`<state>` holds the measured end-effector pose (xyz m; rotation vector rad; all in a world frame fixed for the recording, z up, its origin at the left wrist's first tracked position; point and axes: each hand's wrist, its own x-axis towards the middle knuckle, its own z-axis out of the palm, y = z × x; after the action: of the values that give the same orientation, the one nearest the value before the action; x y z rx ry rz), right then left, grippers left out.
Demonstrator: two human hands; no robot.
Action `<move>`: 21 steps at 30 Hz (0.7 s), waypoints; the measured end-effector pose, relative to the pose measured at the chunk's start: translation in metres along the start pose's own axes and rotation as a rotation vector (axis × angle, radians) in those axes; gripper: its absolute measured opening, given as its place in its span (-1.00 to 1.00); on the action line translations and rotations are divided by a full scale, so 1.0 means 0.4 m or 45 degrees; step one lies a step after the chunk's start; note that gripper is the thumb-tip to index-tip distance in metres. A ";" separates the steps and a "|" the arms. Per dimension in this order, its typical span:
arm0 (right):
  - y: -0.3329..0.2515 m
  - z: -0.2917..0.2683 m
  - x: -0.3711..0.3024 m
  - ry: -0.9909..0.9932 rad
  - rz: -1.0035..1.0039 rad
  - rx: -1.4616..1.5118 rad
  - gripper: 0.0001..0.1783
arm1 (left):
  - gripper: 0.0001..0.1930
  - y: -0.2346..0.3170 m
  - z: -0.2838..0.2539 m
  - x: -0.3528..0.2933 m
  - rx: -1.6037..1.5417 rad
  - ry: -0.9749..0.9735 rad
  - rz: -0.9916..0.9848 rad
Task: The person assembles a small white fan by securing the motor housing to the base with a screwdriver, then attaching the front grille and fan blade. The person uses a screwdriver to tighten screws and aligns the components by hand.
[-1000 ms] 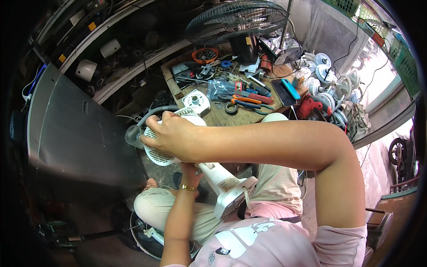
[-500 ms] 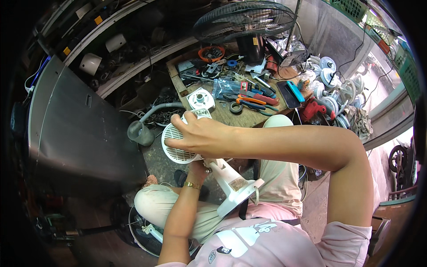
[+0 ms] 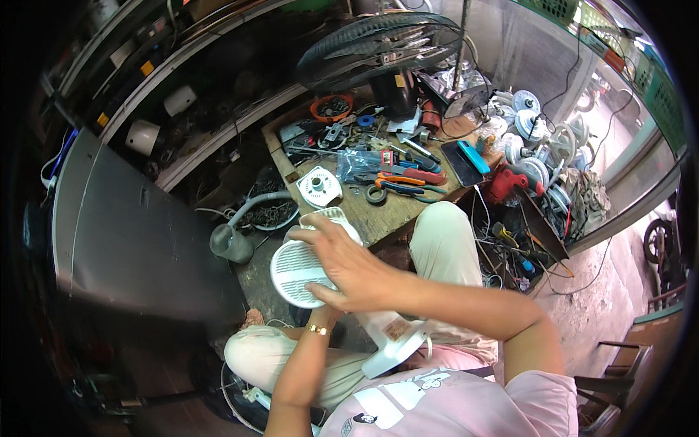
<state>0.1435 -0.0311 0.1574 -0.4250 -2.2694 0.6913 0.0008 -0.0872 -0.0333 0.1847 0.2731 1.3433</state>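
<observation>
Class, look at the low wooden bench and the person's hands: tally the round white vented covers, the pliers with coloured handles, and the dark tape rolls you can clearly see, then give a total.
Round white vented covers: 2 (one under the right hand at, one on the bench at)
Pliers: 2
Tape rolls: 1
Total: 5

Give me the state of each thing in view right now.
white slotted cover: held, slotted face up
right hand: spread over the cover
left hand: under the cover, mostly hidden
round white part: lying flat on workbench
fan guard: tilted behind bench
</observation>
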 end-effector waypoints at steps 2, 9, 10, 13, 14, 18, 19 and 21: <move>0.020 0.027 -0.053 0.173 0.130 0.346 0.00 | -0.35 0.013 0.013 -0.007 0.060 0.035 -0.005; -0.035 0.055 -0.133 0.250 0.424 0.393 0.29 | -0.34 0.024 0.072 -0.080 0.220 0.202 0.031; -0.048 0.048 -0.132 0.198 0.424 0.416 0.29 | -0.34 0.026 0.081 -0.103 0.239 0.234 0.042; -0.075 0.033 -0.113 0.151 0.205 0.546 0.26 | -0.34 0.037 0.132 -0.207 0.312 0.345 0.132; -0.081 0.034 -0.109 0.142 0.117 0.582 0.25 | -0.33 0.044 0.143 -0.239 0.325 0.374 0.172; -0.112 0.028 -0.097 0.005 -0.171 0.750 0.14 | -0.33 0.093 0.192 -0.341 0.380 0.461 0.369; -0.115 0.028 -0.095 -0.065 -0.182 0.784 0.12 | -0.33 0.107 0.205 -0.355 0.396 0.474 0.416; -0.096 0.045 -0.090 -0.153 -0.230 0.772 0.10 | -0.32 0.123 0.210 -0.362 0.413 0.488 0.467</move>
<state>0.1518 -0.0857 0.1496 0.1140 -2.0366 1.2733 -0.0491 -0.2156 0.0737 0.2563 0.8136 1.6909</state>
